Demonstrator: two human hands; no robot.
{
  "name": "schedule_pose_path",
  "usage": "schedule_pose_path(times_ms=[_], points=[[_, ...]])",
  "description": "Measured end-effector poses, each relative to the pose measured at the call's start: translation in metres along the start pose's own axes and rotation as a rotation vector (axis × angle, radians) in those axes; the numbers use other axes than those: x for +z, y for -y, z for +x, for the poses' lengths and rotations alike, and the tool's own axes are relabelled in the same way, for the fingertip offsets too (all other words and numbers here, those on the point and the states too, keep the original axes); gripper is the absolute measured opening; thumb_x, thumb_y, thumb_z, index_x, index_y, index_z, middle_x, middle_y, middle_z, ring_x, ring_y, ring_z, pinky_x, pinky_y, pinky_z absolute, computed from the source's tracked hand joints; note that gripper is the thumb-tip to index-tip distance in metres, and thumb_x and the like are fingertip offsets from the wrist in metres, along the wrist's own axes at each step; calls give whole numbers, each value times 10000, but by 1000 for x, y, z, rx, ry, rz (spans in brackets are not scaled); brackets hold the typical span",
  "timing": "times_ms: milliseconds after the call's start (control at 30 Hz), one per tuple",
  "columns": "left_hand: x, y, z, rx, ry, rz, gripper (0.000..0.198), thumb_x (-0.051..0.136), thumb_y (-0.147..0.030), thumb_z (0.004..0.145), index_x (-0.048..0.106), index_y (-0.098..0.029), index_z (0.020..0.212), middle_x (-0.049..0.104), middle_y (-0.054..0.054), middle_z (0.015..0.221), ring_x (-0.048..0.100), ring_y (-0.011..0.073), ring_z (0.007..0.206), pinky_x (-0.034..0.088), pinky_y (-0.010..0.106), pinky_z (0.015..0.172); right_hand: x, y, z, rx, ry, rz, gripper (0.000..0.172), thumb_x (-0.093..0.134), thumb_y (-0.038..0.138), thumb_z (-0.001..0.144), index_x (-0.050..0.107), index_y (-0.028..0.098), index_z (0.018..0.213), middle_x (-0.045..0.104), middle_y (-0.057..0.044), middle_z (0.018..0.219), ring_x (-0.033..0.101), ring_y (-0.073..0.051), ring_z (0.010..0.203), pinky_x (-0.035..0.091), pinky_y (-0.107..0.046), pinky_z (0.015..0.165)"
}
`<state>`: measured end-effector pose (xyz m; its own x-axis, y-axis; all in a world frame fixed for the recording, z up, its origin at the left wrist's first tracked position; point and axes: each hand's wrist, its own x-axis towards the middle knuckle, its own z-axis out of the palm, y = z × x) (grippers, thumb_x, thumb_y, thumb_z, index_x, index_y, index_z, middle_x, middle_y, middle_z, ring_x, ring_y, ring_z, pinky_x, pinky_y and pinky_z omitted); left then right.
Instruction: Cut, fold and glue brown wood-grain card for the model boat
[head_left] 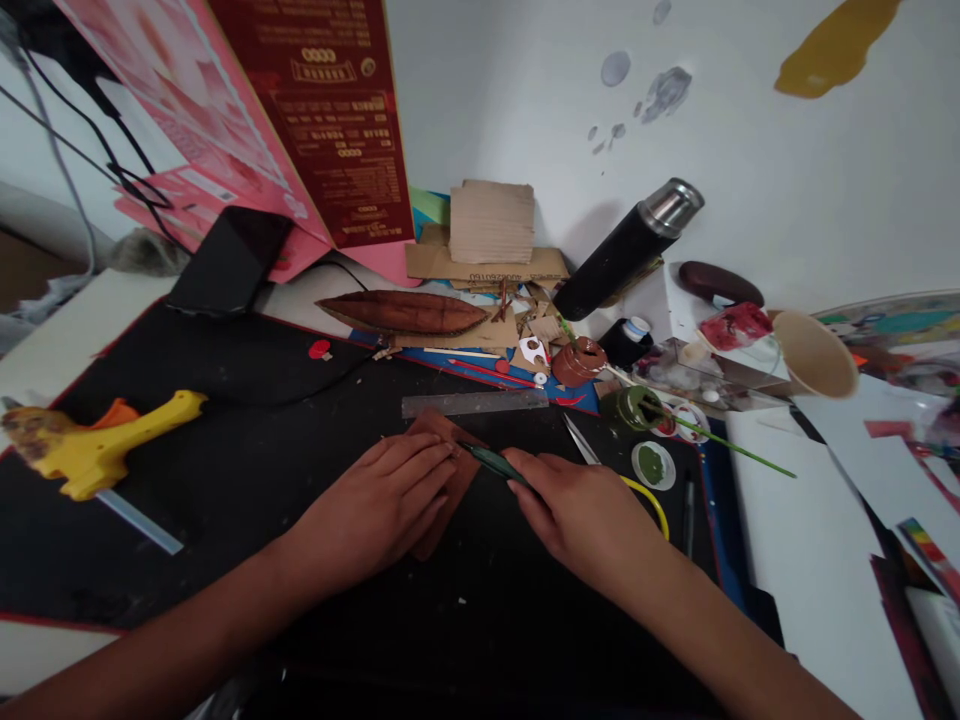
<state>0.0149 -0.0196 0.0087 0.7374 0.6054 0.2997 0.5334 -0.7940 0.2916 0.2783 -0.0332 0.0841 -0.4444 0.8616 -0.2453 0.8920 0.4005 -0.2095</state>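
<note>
My left hand lies with its fingers stretched out together, pressing down on a reddish-brown piece of card. Most of the card's left side is hidden under that hand. In my right hand is a slim dark green craft knife, its tip pointing left to the card, close to my left fingertips. Whether the tip touches the card I cannot tell. Just beyond the card lies a clear ruler. Scissors with a yellow handle lie partly hidden behind my right hand.
A yellow glue gun rests on the black mat at left. Behind are a brown boat-shaped piece, cardboard scraps and a black flask. Paint jars, including a green one, stand at right. A phone leans by the pink box.
</note>
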Motion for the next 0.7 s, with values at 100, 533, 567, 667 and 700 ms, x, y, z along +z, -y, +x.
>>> schedule_pose_path(times_ms=[100,533,567,667,700], points=[[0,0,0,-4,-7,-20,312,510,-232,1049,686,-148,1293,715,122,1342,607,301,1288,490,471,1079,0,3,5,-16,-37,15,413,389,326,1074,643,202,1374,774,-79,942,719,-222,712,367,-330,581],[0,0,1,-6,-23,-27,310,501,-214,1043,672,-140,1292,713,126,1319,610,294,1265,471,451,1072,4,4,15,-10,5,-10,400,428,306,1054,659,192,1359,777,-84,942,715,-229,691,337,-334,560],[0,0,0,-6,-23,-30,309,500,-214,1043,673,-143,1290,713,124,1319,611,293,1263,470,452,1072,4,4,15,-10,2,-9,399,424,307,1053,663,191,1351,778,-85,937,714,-227,687,335,-334,559],[1,0,0,-4,-19,-34,308,491,-218,1046,675,-146,1283,710,124,1323,611,296,1264,474,458,1065,4,4,17,-14,3,-11,405,414,309,1056,665,189,1351,780,-86,933,711,-223,678,333,-335,555],[1,0,0,-4,-17,-36,311,487,-219,1048,673,-145,1285,710,125,1322,611,296,1265,478,458,1061,5,4,17,-15,3,-13,408,412,309,1057,664,190,1355,781,-86,933,711,-223,677,333,-336,555]])
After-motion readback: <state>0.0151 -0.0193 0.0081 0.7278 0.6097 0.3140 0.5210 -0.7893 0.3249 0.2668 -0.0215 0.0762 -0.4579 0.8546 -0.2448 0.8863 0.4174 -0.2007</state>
